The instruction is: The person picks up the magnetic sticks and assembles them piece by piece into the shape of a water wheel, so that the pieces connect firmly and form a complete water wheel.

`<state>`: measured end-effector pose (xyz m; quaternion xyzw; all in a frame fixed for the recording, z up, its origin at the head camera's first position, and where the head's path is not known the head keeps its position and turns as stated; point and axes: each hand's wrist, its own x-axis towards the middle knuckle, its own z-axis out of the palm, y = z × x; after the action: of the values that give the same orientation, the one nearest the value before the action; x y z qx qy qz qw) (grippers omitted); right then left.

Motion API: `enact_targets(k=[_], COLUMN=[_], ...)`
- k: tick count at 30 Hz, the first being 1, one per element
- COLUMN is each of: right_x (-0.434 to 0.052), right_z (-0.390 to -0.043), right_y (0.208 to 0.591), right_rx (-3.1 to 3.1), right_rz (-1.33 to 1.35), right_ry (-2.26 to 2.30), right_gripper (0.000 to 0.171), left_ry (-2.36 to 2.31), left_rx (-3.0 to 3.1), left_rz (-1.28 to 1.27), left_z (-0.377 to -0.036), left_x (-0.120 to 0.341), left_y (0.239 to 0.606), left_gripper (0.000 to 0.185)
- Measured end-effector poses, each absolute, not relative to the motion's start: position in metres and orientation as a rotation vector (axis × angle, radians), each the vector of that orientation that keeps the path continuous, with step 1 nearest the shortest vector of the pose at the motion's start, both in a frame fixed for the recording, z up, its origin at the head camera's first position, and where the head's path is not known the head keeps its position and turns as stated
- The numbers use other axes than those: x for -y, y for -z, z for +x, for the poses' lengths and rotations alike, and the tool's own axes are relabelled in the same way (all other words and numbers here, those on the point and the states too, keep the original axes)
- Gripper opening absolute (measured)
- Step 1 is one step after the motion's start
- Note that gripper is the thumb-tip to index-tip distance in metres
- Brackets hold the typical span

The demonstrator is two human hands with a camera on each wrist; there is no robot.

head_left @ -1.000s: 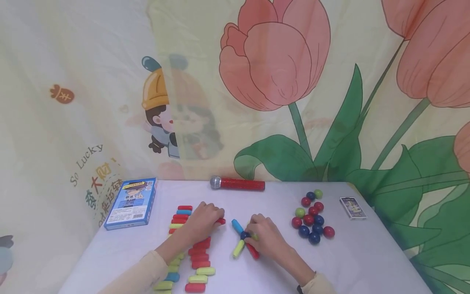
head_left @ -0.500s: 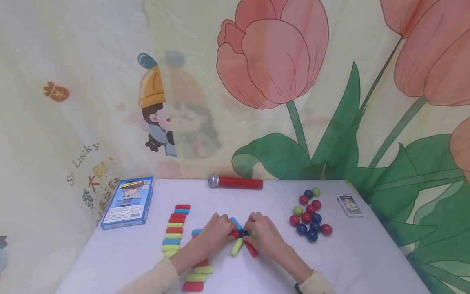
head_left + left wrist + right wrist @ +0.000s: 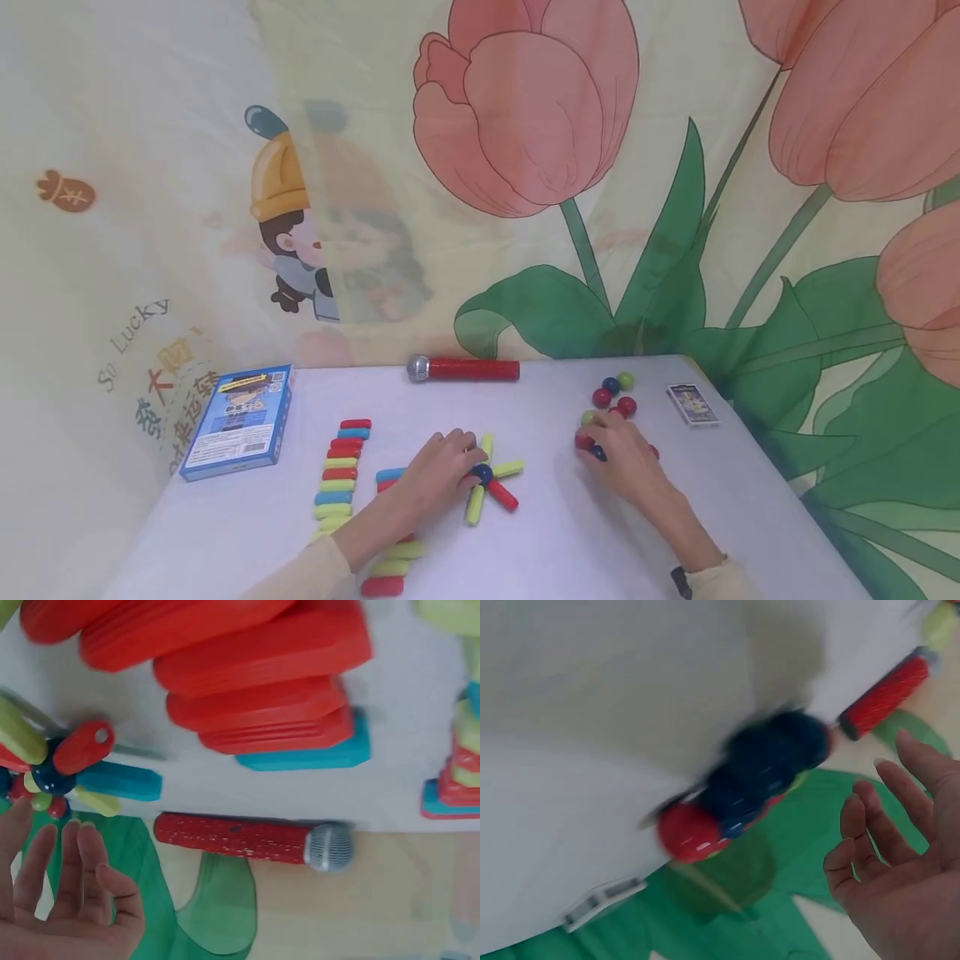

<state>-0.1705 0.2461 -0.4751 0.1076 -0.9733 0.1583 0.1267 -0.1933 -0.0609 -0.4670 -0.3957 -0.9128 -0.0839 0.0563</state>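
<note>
On the white surface (image 3: 225, 533), the left hand (image 3: 438, 467) rests with relaxed fingers against the star of sticks (image 3: 487, 483) round a blue ball (image 3: 482, 473). Farther right, the right hand (image 3: 618, 450) reaches open over the pile of balls (image 3: 611, 392), holding none. The balls look hard, smooth and prone to rolling; best pinched from above. The toy microphone (image 3: 463, 368) lies beyond.

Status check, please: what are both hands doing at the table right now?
Left hand open, resting by the star of sticks round a blue ball. Right hand open, over the pile of balls, no grip seen. Nothing in the way.
</note>
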Motion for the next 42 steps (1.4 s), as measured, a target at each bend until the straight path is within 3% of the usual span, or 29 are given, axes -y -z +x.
enact_targets(k=[11, 22, 28, 36, 42], right_x=[-0.27, -0.21, -0.2, -0.257, -0.294], right_z=[-0.166, -0.17, -0.177, -0.162, -0.151], right_y=[0.494, 0.492, 0.494, 0.486, 0.49], right_rx=[2.818, 3.002, 3.033, 2.961, 3.023], right_rz=[0.4, 0.387, 0.367, 0.292, 0.383], right_ry=[-0.205, -0.682, -0.783, -0.427, -0.344], right_gripper=[0.042, 0.034, 0.039, 0.041, 0.037], left_ry=[0.153, 0.366, 0.396, 0.405, 0.382], left_rx=[2.713, 2.728, 2.779, 2.845, 2.997], left_rz=[-1.303, -1.391, -1.387, -1.394, -1.347], left_z=[-0.2, -0.203, -0.202, -0.198, -0.193], left_x=[0.05, 0.048, 0.049, 0.052, 0.046], left_y=[0.474, 0.474, 0.474, 0.469, 0.461], left_gripper=[0.019, 0.02, 0.021, 0.018, 0.023])
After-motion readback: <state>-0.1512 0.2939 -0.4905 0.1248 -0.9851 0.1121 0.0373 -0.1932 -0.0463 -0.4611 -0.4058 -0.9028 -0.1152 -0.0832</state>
